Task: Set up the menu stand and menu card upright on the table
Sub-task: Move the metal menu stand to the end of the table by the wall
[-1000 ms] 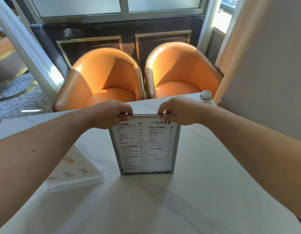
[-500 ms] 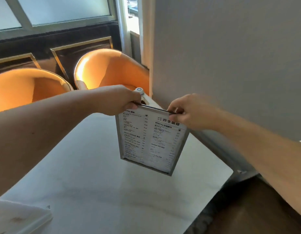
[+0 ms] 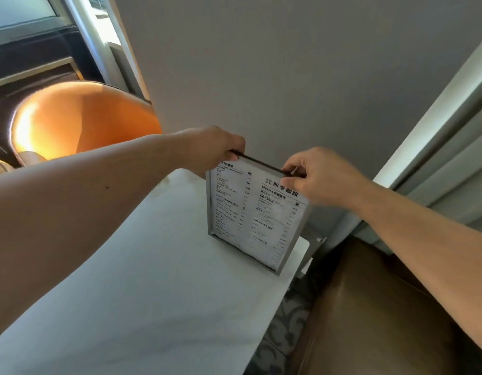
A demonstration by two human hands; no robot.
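Note:
A metal-framed menu stand with a printed white menu card in it stands upright near the right edge of the white table, close to the grey wall. My left hand grips the stand's top left corner. My right hand pinches its top right corner. The stand's lower edge is at the tabletop; whether it rests there I cannot tell.
A grey wall rises just behind the stand. An orange armchair sits beyond the table at the left. A brown leather seat lies at the lower right, beside patterned floor tiles.
The stand was at the table's middle, then lifted and tilted in the air. Now both hands hold it lower and upright at the table's right edge by the wall.

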